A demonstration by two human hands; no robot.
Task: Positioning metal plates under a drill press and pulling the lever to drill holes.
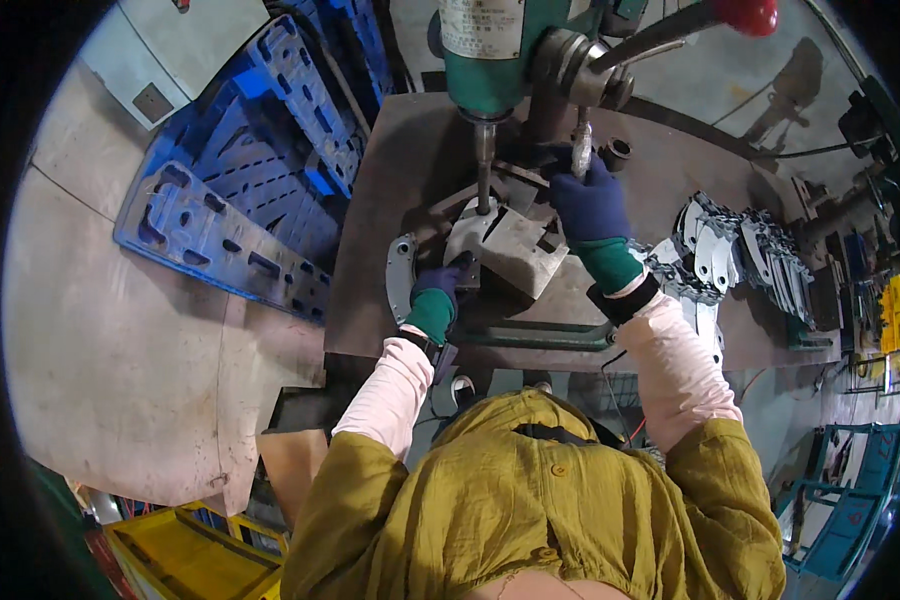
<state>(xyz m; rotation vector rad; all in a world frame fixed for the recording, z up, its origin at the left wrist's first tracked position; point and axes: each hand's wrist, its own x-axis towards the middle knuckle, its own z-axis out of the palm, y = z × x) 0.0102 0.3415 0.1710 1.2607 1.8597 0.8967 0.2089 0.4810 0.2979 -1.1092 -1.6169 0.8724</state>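
Right hand (590,205), in a dark blue glove with a green cuff, is raised to the drill press and closed around a slim bright metal piece (582,150) that stands upright just below the lever hub; what that piece is cannot be made out. Left hand (438,295), gloved alike, rests low at the near left of the fixture with its fingers curled against the edge of the flat grey metal plate (505,250); whether it grips or only steadies the plate cannot be told. That plate lies directly under the drill spindle (484,165), whose tip meets its upper surface. A curved pale metal part (401,275) lies just to the left of the left hand on the brown steel work table (390,170). To the right of the right forearm, a heap of similar pale stamped parts (735,250) lies on the same table. Above, the green drill press head (490,50) is cut off by the upper edge, and its feed lever ends in a red knob (749,14). Blue plastic pallets (250,170) lean on the pale concrete floor (120,330) to the left; a yellow crate (190,560) sits at lower left. Both forearms, in pale sleeves, extend forward from an olive jacket, the right reaching higher than the left. Items along the far right rim are distorted and too small to identify.
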